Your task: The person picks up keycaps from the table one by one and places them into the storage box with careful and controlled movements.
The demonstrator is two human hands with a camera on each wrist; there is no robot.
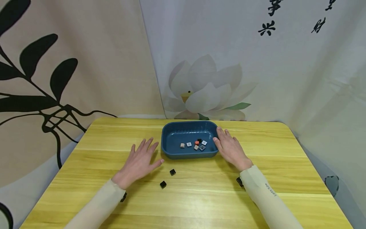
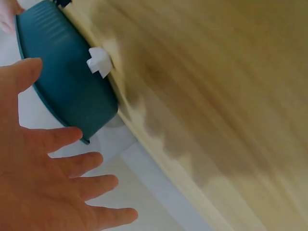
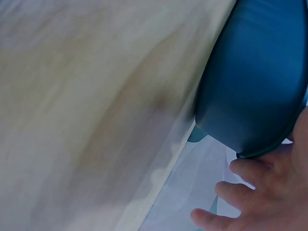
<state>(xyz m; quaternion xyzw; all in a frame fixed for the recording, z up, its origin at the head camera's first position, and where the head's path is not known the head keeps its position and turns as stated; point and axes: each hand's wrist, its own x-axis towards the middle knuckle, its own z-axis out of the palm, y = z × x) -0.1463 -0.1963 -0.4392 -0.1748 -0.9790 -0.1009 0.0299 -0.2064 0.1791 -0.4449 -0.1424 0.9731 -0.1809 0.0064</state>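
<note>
A blue tray (image 1: 174, 156) holds several small cubes, white, pale, orange and black, such as an orange cube (image 1: 197, 142). My right hand (image 1: 232, 150) rests against the tray's right end, its thumb at the rim and its fingers extended. In the right wrist view, that hand (image 3: 269, 187) is beside the end of the tray (image 3: 255, 77). To the left of the tray, my left hand (image 1: 138, 163) is spread and holds nothing. The left wrist view shows its splayed fingers near the tray wall (image 2: 67, 72), with a small white thing (image 2: 100, 61) whose nature I cannot tell.
Two black cubes, one nearer the tray (image 1: 172, 172) and one lower (image 1: 163, 184), lie on the wooden table (image 1: 194, 203) in front of the tray. Behind the table's back edge hangs a printed curtain (image 1: 114, 63).
</note>
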